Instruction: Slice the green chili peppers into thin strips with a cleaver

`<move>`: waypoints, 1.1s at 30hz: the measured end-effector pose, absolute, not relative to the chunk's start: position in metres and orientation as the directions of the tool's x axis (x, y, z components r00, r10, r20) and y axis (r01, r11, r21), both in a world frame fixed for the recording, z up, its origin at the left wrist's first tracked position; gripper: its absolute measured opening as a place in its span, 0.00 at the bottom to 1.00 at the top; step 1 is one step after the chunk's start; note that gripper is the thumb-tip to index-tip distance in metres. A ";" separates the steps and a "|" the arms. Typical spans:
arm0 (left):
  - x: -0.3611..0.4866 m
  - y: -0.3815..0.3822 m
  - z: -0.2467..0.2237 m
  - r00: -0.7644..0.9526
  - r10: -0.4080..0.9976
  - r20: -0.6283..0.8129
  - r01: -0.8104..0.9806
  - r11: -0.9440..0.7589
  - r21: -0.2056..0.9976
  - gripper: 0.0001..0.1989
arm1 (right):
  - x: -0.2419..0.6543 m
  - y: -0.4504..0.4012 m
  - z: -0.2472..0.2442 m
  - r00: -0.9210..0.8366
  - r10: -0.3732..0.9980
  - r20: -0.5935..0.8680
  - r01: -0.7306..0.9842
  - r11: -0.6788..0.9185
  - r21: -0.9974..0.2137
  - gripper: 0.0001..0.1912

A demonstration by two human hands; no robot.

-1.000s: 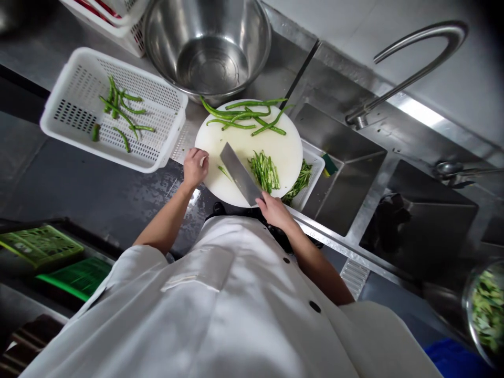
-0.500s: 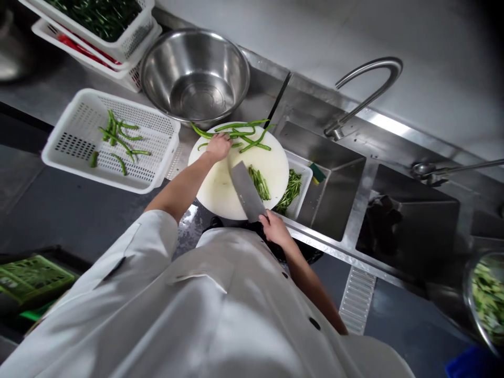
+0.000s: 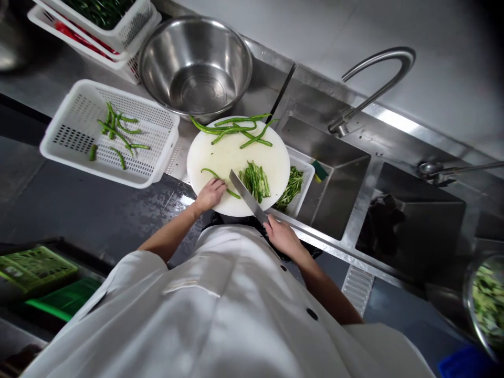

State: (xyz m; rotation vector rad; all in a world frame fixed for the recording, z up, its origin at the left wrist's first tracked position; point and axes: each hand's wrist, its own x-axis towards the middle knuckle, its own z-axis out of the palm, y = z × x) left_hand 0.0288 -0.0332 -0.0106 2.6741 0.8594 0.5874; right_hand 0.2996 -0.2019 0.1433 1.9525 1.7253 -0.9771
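Note:
My left hand (image 3: 211, 194) is closed over a long green chili pepper (image 3: 233, 193) at the near left of the round white cutting board (image 3: 200, 152); its two ends stick out past my fingers. My right hand (image 3: 281, 235) grips the handle of a cleaver (image 3: 247, 195), whose blade slants across the board, edge hidden from me. Right of the blade lies a pile of cut green pepper pieces (image 3: 255, 180). Several whole green chili peppers (image 3: 236, 127) lie along the far side of the board.
A white basket (image 3: 51, 149) with a few peppers stands left. Behind the board is a steel bowl (image 3: 197, 65). At the right, a basket of cut peppers (image 3: 293, 189) sits in the sink (image 3: 346, 197), below a curved faucet (image 3: 407, 58). Stacked baskets (image 3: 134, 44) stand far left.
My left hand has drawn a pepper from the far side toward the board's near edge. The cleaver has turned from lying flatter to more upright, beside the cut pieces.

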 end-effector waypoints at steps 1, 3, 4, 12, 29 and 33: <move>0.029 -0.033 -0.013 0.735 0.615 0.286 0.505 -0.778 0.373 0.15 | 0.299 -0.199 0.151 0.012 0.708 -0.706 0.974 -0.168 -0.152 0.20; 0.030 -0.030 -0.014 0.732 0.628 0.263 0.524 -0.766 0.372 0.14 | 0.297 -0.194 0.164 -0.003 0.697 -0.717 0.985 -0.121 -0.121 0.20; 0.031 -0.029 -0.014 0.736 0.628 0.255 0.526 -0.766 0.370 0.14 | 0.296 -0.192 0.168 -0.018 0.695 -0.718 0.988 -0.096 -0.118 0.20; 0.033 -0.032 -0.012 0.726 0.615 0.307 0.516 -0.783 0.347 0.15 | 0.277 -0.159 0.152 -0.092 0.716 -0.693 0.975 -0.077 -0.209 0.22; 0.016 -0.009 -0.014 0.636 0.694 0.339 0.574 -0.718 0.394 0.15 | 0.272 -0.145 0.152 -0.095 0.724 -0.683 0.963 -0.108 -0.249 0.22; 0.006 0.006 -0.012 0.674 0.682 0.285 0.581 -0.727 0.365 0.15 | 0.263 -0.144 0.150 -0.103 0.710 -0.696 0.961 -0.108 -0.253 0.21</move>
